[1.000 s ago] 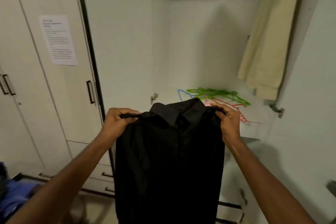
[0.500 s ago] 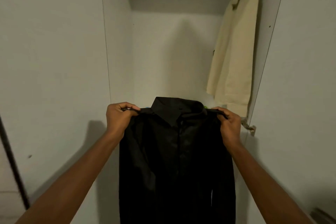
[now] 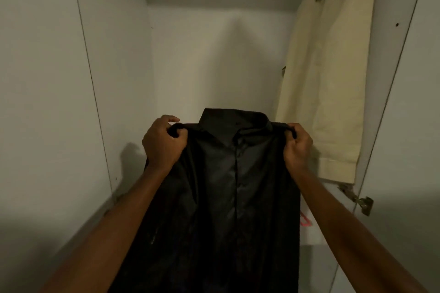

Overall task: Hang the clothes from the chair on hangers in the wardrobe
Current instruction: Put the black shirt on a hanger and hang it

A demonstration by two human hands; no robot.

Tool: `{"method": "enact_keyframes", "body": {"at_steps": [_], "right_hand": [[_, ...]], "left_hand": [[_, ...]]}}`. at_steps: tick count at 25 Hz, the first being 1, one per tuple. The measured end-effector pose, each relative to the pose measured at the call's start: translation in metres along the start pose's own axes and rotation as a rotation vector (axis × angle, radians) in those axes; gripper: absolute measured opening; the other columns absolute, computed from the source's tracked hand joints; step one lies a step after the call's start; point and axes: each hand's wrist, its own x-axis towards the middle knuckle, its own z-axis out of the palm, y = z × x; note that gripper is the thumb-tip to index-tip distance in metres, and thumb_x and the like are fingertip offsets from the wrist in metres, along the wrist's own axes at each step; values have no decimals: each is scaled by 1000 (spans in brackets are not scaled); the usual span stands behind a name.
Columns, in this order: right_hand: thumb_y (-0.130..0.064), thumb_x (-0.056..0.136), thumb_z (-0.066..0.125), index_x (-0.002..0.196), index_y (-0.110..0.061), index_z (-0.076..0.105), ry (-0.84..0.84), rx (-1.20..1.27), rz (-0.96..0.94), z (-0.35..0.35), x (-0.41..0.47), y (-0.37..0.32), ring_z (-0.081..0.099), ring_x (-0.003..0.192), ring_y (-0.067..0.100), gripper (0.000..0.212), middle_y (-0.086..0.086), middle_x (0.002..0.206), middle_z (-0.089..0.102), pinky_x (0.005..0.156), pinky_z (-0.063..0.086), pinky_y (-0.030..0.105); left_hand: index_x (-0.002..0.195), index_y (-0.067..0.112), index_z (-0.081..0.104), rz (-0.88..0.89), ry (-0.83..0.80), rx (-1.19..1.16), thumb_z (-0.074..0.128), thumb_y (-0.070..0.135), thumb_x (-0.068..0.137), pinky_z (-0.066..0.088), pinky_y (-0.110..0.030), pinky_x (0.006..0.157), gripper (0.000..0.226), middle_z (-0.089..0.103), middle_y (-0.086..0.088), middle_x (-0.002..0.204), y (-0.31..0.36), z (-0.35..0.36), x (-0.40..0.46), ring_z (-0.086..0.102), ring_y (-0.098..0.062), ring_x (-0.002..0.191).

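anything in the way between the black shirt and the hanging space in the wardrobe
Nothing visible. Both hands, left and right, hold the black shirt facing open space; the cream jacket hangs off to the right. The rail is out of view.

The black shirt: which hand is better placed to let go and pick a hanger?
Probably the right hand: a red hanger shows just below it, right of the black shirt. The left hand can hold on.
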Motion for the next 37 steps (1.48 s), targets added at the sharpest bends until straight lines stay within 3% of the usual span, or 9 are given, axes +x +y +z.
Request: {"method": "enact_keyframes", "body": {"at_steps": [5,10,15,19,22,26,31,35,37], "right_hand": [[-10,94,54,86,-15,68,-84,-117,111,47,-7,92,63,76,21,17,3,82,70,71,51,39],[-33,91,49,95,-13,72,-214,-301,190,91,-28,204,67,85,29,31,8,92,73,72,53,40],[-25,85,52,91,-9,71,-383,-607,155,119,-40,266,65,87,34,25,12,95,67,68,51,38],[-17,79,61,86,-4,70,-421,-781,95,128,-47,274,61,83,36,16,15,89,65,65,49,39],[-14,81,58,86,-3,72,-404,-844,53,133,-41,278,60,81,36,18,15,86,65,70,50,41],[-20,77,40,82,-6,71,-371,-740,-26,140,-41,279,60,79,35,35,13,84,65,70,48,41],[-15,75,54,90,-10,76,-554,-642,-155,175,-14,283,60,95,33,27,10,92,68,72,51,37],[-12,72,51,70,-10,62,-576,-698,-296,209,18,282,58,79,32,12,10,75,61,67,42,38],[-13,76,53,77,-9,63,-584,-755,-337,224,38,287,58,84,34,11,12,81,63,67,42,39]], "left_hand": [[80,15,72,-15,-127,177,72,14,78,39,-29,59,2,56,0,79,-86,74,-15,59,-24,66],[78,15,73,-100,-194,244,60,12,79,43,-31,51,14,58,-4,81,-163,152,-56,57,-25,62],[75,17,76,-173,-299,453,69,-3,71,36,-31,55,22,59,-2,76,-212,200,-88,54,-29,79],[89,23,76,-152,-393,550,70,9,67,32,-39,75,27,64,3,82,-218,216,-103,53,-26,92],[92,22,73,-236,-391,366,59,36,80,46,-35,64,24,66,2,78,-197,238,-102,64,-26,79],[107,22,67,-474,-547,427,60,76,81,52,-35,76,60,73,-2,94,-182,263,-106,70,-27,92],[101,21,62,-571,-527,342,65,56,85,51,-35,76,39,66,3,87,-201,266,-106,68,-25,89],[102,22,59,-587,-481,270,65,36,86,50,-38,78,22,65,2,88,-206,265,-106,65,-26,87],[110,23,61,-578,-478,214,65,29,85,51,-38,81,25,69,-1,94,-207,264,-106,66,-26,90]]}}
